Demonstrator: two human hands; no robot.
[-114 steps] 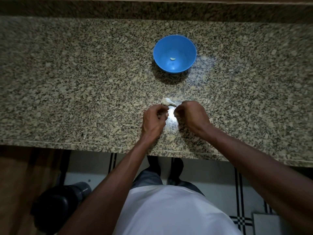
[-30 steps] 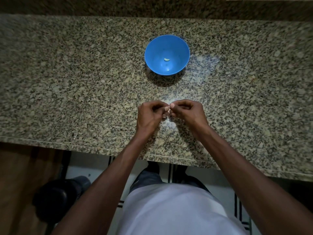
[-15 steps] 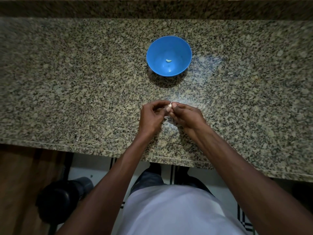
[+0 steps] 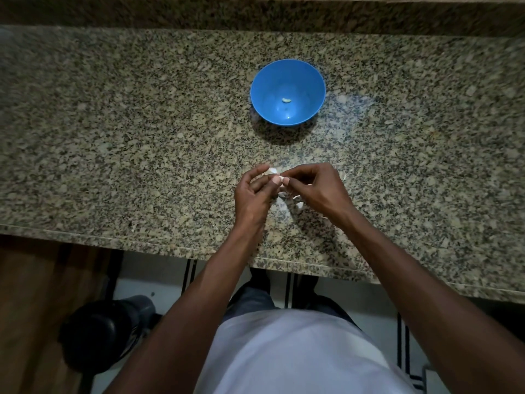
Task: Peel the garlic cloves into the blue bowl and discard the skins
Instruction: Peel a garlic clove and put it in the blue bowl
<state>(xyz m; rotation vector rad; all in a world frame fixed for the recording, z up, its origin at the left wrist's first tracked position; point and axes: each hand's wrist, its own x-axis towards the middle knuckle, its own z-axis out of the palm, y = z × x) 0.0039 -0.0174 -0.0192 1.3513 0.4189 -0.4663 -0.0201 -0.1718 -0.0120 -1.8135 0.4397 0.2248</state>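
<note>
a: what are the hands doing now?

b: the left hand (image 4: 254,191) and right hand (image 4: 318,189) meet fingertip to fingertip on the near side of the blue bowl (image 4: 287,91), and both pinch a small pale garlic clove (image 4: 279,177) between them. half a second ago the left fingers were curled in tighter; now they have fanned out, with only the thumb and a fingertip on the clove.

a: so skin is coming off?

b: i'd judge so. pale scraps of garlic skin (image 4: 298,204) lie on the granite counter (image 4: 142,137) under the hands, nearer the person than the bowl. whether this clove is bare yet i cannot tell; it is mostly hidden.

a: and the bowl?

b: well apart from the hands, farther back on the counter, with one peeled clove (image 4: 287,100) at its bottom, same as a second ago.

a: meaning?

b: one clove done, a second part-way through peeling. skins are not yet discarded; a dark bin (image 4: 105,334) stands on the floor, left of the bowl and below the counter edge.
</note>
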